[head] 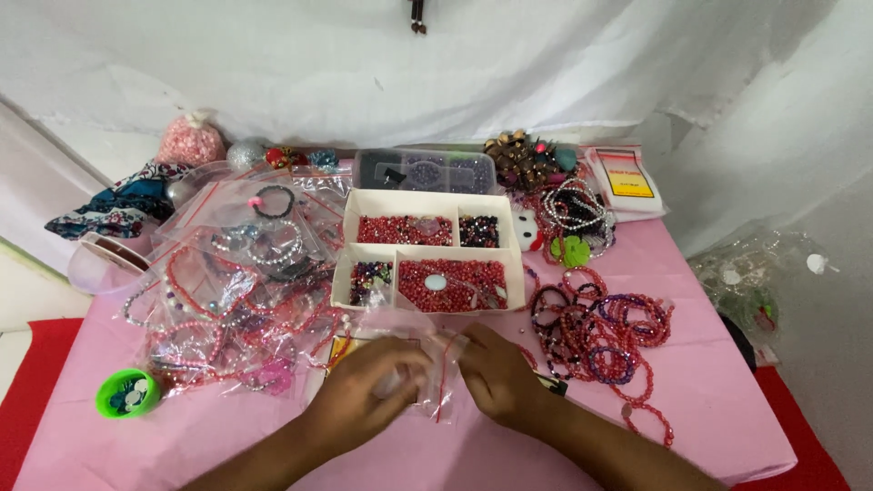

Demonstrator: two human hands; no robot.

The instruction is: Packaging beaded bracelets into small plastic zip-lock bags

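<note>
Fingers of left hand [368,386] curled and pinched shut on a small clear zip bag [420,353] w/ red seal strip; fingers of right hand [498,377] likewise closed on the bag's other edge, thumb side tucked in. Bag stretched btwn both hands, partly hidden by them; contents not discernible. Forearms running in from bottom edge, resting low over pink tablecloth [718,400].

All places below given relative to the white divided bead tray [429,259]:
- Bag and both hands just in front of tray, near its front wall, apart from it.
- Tray itself: two rows of compartments, mostly red beads, dark beads in a smaller rear-right section, mixed dark beads front-left.
- Right of tray, front: heap of red, purple and black beaded bracelets [600,336].
- Right of tray, rear: silvery bead strands w/ a green clover-like charm [570,251].
- Behind tray, touching or nearly: clear plastic organiser box [426,170] w/ dark beads.
- Behind and right: white packet w/ yellow label [627,182].
- Left of tray: pile of clear zip bags holding bracelets [236,291].
- Far left, front: green round cap [128,394] w/ pale discs inside.
- Far left, rear: pink bead pouch [190,141], patterned blue cloth [123,205].
</note>
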